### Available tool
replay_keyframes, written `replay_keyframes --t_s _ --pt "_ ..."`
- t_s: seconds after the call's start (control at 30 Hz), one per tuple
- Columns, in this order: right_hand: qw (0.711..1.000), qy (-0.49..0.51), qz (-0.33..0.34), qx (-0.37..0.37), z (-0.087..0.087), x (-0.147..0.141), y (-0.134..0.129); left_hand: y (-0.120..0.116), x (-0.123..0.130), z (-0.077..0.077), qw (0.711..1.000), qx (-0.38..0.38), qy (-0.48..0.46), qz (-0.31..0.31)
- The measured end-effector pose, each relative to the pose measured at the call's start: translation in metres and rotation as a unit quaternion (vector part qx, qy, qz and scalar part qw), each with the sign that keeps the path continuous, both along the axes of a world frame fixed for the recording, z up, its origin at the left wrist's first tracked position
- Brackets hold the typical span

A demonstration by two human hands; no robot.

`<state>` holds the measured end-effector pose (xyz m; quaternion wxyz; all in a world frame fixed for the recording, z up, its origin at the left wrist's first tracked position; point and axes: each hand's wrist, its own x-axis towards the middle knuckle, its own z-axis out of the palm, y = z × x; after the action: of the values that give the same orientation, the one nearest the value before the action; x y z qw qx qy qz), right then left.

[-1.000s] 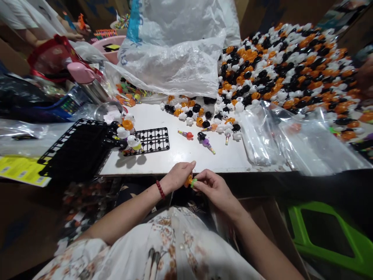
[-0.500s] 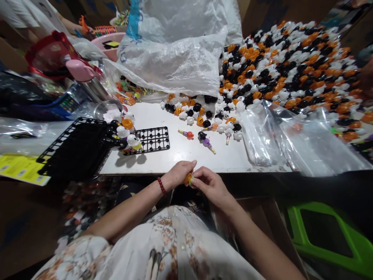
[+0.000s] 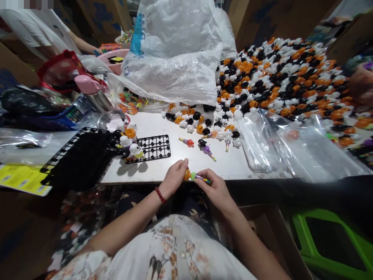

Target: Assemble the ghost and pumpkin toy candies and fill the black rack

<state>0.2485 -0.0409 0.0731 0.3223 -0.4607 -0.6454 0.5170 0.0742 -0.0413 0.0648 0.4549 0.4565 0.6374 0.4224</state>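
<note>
My left hand (image 3: 175, 177) pinches an orange piece (image 3: 187, 174) at the table's front edge. A green collar (image 3: 193, 176) joins it to a multicoloured stick (image 3: 203, 179), which my right hand (image 3: 214, 186) holds between thumb and fingers. Beyond my hands, on the white table (image 3: 151, 171), lie a black-and-purple stick toy (image 3: 207, 151), a red-topped one (image 3: 186, 142) and a white-topped one (image 3: 227, 143). Loose orange, black and white pieces (image 3: 196, 116) lie behind these.
A large heap of pieces (image 3: 285, 77) fills the back right, with clear bags (image 3: 262, 144) before it. Left are black racks (image 3: 78, 155), a flask (image 3: 94, 93) and white-headed toys (image 3: 131, 144). A big plastic bag (image 3: 175, 70) stands behind. A person (image 3: 37, 31) is at back left.
The multicoloured stick now shows between my hands beside the orange piece. My right hand has shifted slightly right, and the view has tilted up, so the table appears lower.
</note>
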Motion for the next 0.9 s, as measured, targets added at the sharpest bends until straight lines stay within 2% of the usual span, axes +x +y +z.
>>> replay_keyframes --t_s 0.2,0.4,0.5,0.6,0.7,0.8,0.83,0.9 --pt "1.000 -0.008 0.002 0.028 -0.001 -0.006 -0.002 -0.002 0.004 0.002 0.999 0.014 0.045 0.005" --pt "1.000 -0.006 0.023 0.012 -0.004 -0.007 -0.001 -0.007 0.009 -0.002 0.999 -0.008 0.048 0.013" --pt "0.999 -0.007 -0.043 0.028 -0.004 0.009 0.013 -0.001 0.009 -0.006 1.000 0.005 0.031 0.005" --pt "0.982 -0.035 -0.172 0.073 -0.013 0.034 0.042 0.016 0.005 -0.010 0.992 0.055 0.114 0.010" --pt "0.947 -0.109 -0.243 0.178 -0.031 0.053 0.074 0.045 -0.002 -0.014 0.966 0.127 0.224 0.016" --pt "0.904 -0.165 -0.265 0.291 -0.044 0.052 0.090 0.079 -0.012 -0.020 0.935 0.175 0.310 -0.006" --pt "0.904 -0.156 -0.260 0.301 -0.046 0.046 0.090 0.089 -0.015 -0.021 0.926 0.176 0.333 -0.015" --pt "0.932 -0.106 -0.222 0.265 -0.047 0.027 0.082 0.104 -0.020 -0.022 0.921 0.164 0.353 -0.026"
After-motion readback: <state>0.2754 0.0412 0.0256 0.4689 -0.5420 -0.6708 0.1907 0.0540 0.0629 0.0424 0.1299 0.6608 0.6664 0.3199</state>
